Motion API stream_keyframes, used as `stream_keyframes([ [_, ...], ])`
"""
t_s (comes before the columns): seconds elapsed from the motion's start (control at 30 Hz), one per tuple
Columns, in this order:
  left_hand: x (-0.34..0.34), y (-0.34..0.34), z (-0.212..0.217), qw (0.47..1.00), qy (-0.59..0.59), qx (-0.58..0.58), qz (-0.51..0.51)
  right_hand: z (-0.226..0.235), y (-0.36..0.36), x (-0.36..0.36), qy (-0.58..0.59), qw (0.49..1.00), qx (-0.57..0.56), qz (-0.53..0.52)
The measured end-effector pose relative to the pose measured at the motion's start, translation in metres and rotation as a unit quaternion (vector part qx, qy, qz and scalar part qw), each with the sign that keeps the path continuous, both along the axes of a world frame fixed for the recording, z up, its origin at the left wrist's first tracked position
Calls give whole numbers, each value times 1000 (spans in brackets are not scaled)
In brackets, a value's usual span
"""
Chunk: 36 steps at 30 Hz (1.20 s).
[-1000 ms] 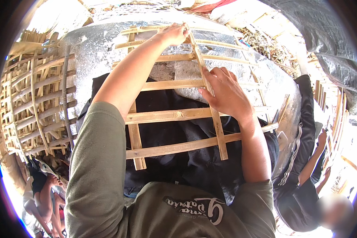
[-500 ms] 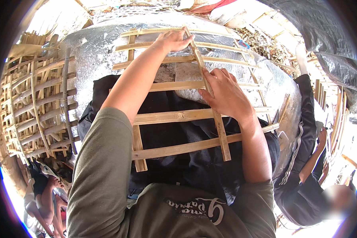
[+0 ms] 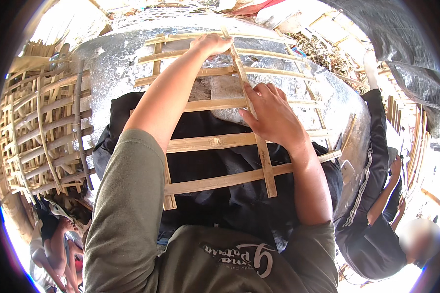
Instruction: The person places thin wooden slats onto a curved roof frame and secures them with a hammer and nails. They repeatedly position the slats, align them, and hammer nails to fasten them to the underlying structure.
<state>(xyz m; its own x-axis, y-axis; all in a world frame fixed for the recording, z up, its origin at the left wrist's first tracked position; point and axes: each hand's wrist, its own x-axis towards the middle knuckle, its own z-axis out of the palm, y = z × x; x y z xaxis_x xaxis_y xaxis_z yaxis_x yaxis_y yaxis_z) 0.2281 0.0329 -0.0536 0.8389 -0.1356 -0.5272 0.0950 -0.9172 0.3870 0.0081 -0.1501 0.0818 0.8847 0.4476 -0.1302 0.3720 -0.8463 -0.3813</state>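
Observation:
A lattice of split bamboo slats [image 3: 215,142] lies in front of me, its near part over dark cloth on my lap. One lengthwise bamboo slat [image 3: 265,166] crosses the several crosswise ones, partly woven over and under them. At its far end my left hand [image 3: 212,45] is closed round the slat, whose tip sticks out just beyond the fingers. Nearer to me, about midway along the same slat, my right hand [image 3: 275,116] grips it, with the thumb on the left side and the fingers curled over. More lengthwise slats [image 3: 169,201] run along the lattice's left and right sides.
Silvery sheeting [image 3: 107,73] spreads under the lattice's far part, with a flat stone [image 3: 225,93] beneath the slats. Woven bamboo panels [image 3: 44,127] stand at the left. Another person [image 3: 371,239] sits at the right. Bamboo scraps [image 3: 322,56] lie at the far right.
The lattice has shifted slightly left in view, along with both hands. My left fingers are wrapped further round the slat's far end. My right hand stays at about the same place along it.

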Motion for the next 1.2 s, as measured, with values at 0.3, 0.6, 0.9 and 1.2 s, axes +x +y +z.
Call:
stream_keyframes([
  [0.3, 21, 2, 10, 979, 175, -96, -41, -6, -2, -2, -2, 1000, 0, -10],
  [0.6, 30, 20, 42, 965, 96, -244, 16, -1, 1, -2, -66, 997, 29, -23],
  [0.9, 59, 31, 153, 982, -87, -160, 54, 5, 13, 7, -259, 964, 39, -39],
  [1.2, 23, 17, 228, 974, -74, -202, 75, 21, 10, 0, -294, 950, 76, -74],
])
